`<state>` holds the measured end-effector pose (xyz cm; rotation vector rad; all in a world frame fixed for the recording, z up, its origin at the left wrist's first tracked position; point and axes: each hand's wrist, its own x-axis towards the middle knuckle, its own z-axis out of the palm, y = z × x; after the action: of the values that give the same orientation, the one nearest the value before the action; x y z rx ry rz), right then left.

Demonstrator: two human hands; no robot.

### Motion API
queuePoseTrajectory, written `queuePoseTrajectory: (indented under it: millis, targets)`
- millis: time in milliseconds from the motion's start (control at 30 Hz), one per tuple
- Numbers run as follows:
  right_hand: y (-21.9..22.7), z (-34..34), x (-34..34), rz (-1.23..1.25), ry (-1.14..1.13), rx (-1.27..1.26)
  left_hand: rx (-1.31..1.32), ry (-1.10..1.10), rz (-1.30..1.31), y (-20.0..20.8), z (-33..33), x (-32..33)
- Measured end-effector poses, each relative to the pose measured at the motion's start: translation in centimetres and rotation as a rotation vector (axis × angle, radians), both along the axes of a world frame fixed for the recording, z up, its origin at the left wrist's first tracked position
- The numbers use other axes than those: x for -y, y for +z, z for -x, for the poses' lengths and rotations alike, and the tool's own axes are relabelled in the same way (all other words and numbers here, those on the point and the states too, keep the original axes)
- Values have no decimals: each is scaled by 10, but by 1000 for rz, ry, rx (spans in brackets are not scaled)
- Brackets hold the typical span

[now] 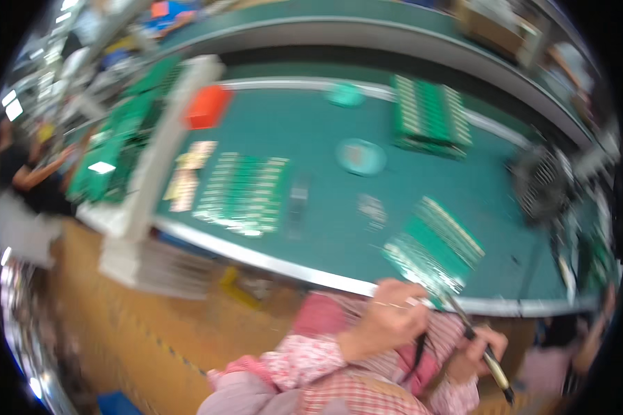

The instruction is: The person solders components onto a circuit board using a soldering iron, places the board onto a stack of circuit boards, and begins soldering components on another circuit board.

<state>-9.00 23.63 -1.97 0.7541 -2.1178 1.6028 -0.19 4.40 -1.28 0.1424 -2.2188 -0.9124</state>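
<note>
My right hand [476, 354] is closed around a soldering iron [493, 365] with a dark grip and a yellowish handle end. Its tip points up and left, toward the near edge of a green circuit board panel [437, 243] lying tilted at the front of the bench. My left hand [396, 317] is closed close to that panel's lower corner. A thin pale line crosses its fingers, but blur hides what they hold. Left of the panel lie small clear or silvery pieces [372, 210].
More panels lie at left [244, 194] and in a stack [430, 116] at the back. Between them are a round turquoise dish [360, 157] and a smaller one [345, 95]. An orange-red box [208, 107] sits at far left, a dark fan [541, 181] at right. People work nearby.
</note>
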Motion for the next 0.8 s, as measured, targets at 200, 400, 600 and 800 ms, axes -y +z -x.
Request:
queuePoseTrajectory:
  millis: [200,400,600,800]
  targets:
    - [24,12,32,66,366,-191,54,49,76,2,-4,7]
    - [27,11,19,-22,375,-218,74,11,71,4,2,1]
    - [29,13,19,-80,456,-221,91,57,106,6,5,-3]
    - [26,12,21,-68,453,-216,102,71,116,8,7,-2]
